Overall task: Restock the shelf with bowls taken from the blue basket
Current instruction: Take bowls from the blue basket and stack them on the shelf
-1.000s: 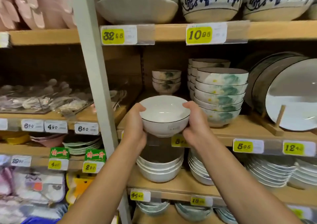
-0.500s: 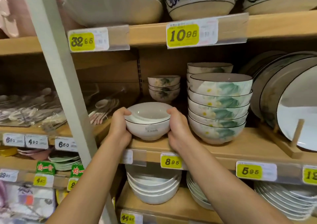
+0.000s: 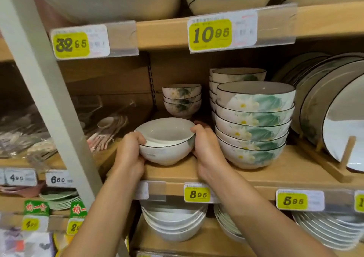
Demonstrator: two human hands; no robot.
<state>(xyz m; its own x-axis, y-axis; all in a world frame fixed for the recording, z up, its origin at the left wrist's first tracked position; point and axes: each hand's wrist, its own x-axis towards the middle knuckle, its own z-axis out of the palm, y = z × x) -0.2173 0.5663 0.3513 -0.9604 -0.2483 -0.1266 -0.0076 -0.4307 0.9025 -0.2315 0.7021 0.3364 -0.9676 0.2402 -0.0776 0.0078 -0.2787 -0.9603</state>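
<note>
A white bowl (image 3: 165, 141) with a thin dark rim sits on the wooden shelf (image 3: 285, 170), near its front edge above the 8.95 tag. My left hand (image 3: 129, 152) grips its left side, thumb over the rim. My right hand (image 3: 206, 148) grips its right side. Just right of it stands a tall stack of flower-painted bowls (image 3: 254, 125). Behind it is a short stack of small flowered bowls (image 3: 182, 100). The blue basket is out of view.
A grey upright post (image 3: 51, 99) runs down the left. Dark-rimmed plates (image 3: 334, 107) lean in a wooden rack at the right. Bagged spoons (image 3: 106, 132) lie left of the bowl. White bowls (image 3: 173, 225) and plates fill the shelf below; large bowls stand overhead.
Both hands carried the white bowl forward and down onto the shelf. The camera moved closer to the shelf.
</note>
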